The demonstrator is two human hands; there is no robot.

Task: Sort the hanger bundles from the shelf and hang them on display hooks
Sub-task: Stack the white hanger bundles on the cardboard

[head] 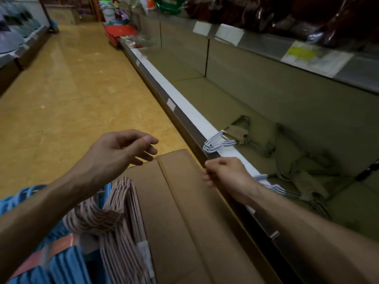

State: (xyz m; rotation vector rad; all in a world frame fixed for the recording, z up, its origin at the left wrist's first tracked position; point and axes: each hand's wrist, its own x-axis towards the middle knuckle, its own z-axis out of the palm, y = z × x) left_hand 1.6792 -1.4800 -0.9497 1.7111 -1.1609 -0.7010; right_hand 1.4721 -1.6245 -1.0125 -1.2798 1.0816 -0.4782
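Note:
A bundle of white wire hangers (217, 142) with a brown paper band lies on the low shelf (184, 107), its hooks over the front edge. A second white bundle (272, 187) lies on the shelf behind my right forearm. Pink hangers (121, 218) and blue hangers (67, 265) fill the cardboard box (184, 201) below me. My left hand (123, 150) hovers over the box's far edge, fingers loosely spread and holding nothing. My right hand (223, 173) is at the shelf's front rail with its fingers curled; nothing shows in it.
Dark wire hangers (291, 160) lie tangled deeper on the shelf. An upper shelf with price labels (315, 56) and dark bags (307, 15) overhangs on the right. A yellow-tiled aisle floor (71, 89) stretches left, with red baskets (121, 31) at its far end.

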